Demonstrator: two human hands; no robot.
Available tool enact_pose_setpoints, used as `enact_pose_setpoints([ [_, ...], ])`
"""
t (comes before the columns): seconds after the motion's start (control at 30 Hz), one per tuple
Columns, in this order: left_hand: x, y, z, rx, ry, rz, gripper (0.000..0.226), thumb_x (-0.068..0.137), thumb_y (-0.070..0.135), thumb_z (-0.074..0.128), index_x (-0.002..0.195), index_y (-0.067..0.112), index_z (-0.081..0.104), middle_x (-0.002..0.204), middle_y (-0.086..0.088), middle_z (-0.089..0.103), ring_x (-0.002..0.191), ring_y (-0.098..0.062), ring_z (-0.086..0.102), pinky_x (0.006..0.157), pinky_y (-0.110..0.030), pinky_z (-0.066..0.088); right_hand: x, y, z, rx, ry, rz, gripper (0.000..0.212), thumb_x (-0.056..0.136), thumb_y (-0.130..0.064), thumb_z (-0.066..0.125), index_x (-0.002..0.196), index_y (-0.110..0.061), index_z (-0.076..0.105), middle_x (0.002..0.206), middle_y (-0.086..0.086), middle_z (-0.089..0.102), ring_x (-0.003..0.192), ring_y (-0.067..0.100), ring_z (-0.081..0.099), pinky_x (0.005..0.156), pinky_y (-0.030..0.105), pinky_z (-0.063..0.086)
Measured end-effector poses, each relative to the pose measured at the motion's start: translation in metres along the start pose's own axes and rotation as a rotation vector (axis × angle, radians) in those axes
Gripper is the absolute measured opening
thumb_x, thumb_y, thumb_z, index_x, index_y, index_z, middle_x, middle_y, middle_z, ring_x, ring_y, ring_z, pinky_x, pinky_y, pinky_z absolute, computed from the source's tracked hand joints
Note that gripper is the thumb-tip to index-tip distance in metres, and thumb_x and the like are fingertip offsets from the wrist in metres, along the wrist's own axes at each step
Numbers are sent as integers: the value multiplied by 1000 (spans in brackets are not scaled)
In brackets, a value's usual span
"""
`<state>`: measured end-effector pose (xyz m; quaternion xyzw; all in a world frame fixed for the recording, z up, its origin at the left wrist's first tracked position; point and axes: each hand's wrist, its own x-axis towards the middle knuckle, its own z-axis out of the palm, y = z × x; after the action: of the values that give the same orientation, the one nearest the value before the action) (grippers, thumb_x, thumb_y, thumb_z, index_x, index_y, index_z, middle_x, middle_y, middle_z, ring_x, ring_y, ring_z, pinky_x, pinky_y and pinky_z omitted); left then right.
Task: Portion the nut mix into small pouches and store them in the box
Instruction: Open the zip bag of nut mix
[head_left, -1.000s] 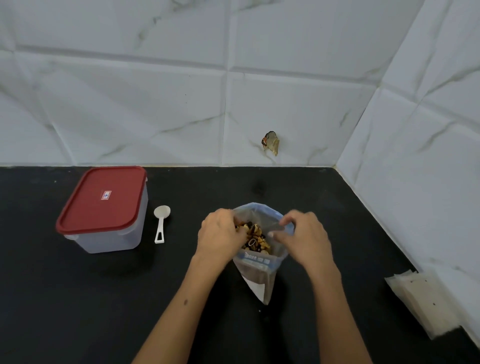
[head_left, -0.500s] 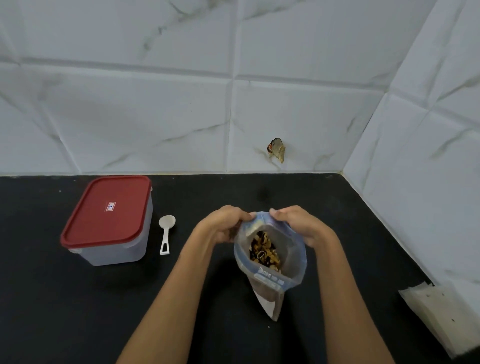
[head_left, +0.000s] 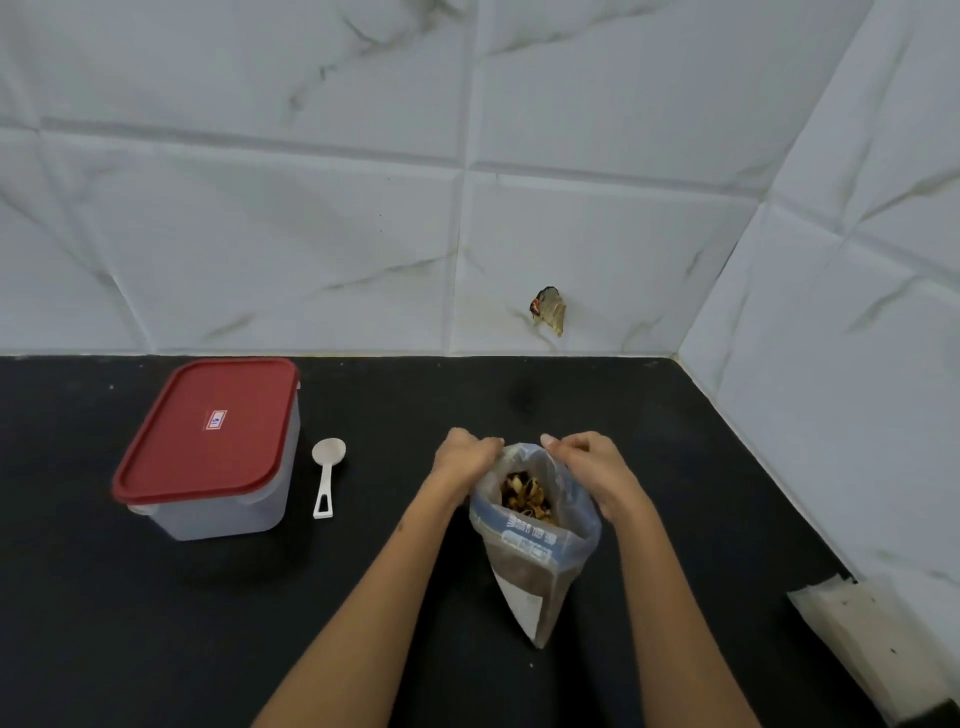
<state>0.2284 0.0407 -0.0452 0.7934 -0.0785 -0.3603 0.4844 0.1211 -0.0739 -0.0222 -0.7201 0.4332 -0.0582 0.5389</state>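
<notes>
The bag of nut mix (head_left: 537, 540) stands at lower centre of the frame on the black counter (head_left: 675, 467), its mouth held open. The left hand (head_left: 465, 460) pinches the far left edge of the mouth with curled fingers; the right hand (head_left: 592, 467) pinches the far right edge the same way. The fingertips of both hands are folded under, so the exact grip points are hidden. The nuts (head_left: 524, 496) show only through the opening; the bag's lower half is cloudy and its printed blue band is unreadable.

The box (head_left: 208, 457) sits at centre left, closed with a red lid (head_left: 208, 428). The walls are translucent and the contents cannot be made out. A white scoop (head_left: 326, 475) lies just to the right of the box, apart from it, bowl toward the wall.

A stack of pale pouches (head_left: 862, 639) lies at the lower right edge, partly cut off by the frame; their number cannot be told. A small brownish scrap (head_left: 549, 310) clings to the tiled wall (head_left: 311, 234) above the counter; its nature is unclear.
</notes>
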Motion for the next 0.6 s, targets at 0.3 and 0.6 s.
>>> enact_pose_setpoints([
  [0.3,-69,-11,-11,225,50,-18,48,80,58,66,77,15,46,85,-7,63,72,-15,65,55,-24,55,-71,23,-26,-259,52,313,54,85,-53,61,95,-1,49,86,9,61,74,18,65,71,31,58],
  [0.6,-99,-32,-4,-358,-58,-118,32,80,9,75,103,-10,62,89,-22,71,71,-25,72,54,-29,59,-100,41,-12,344,-37,204,15,85,-10,69,89,4,65,77,15,71,63,19,70,53,25,56],
])
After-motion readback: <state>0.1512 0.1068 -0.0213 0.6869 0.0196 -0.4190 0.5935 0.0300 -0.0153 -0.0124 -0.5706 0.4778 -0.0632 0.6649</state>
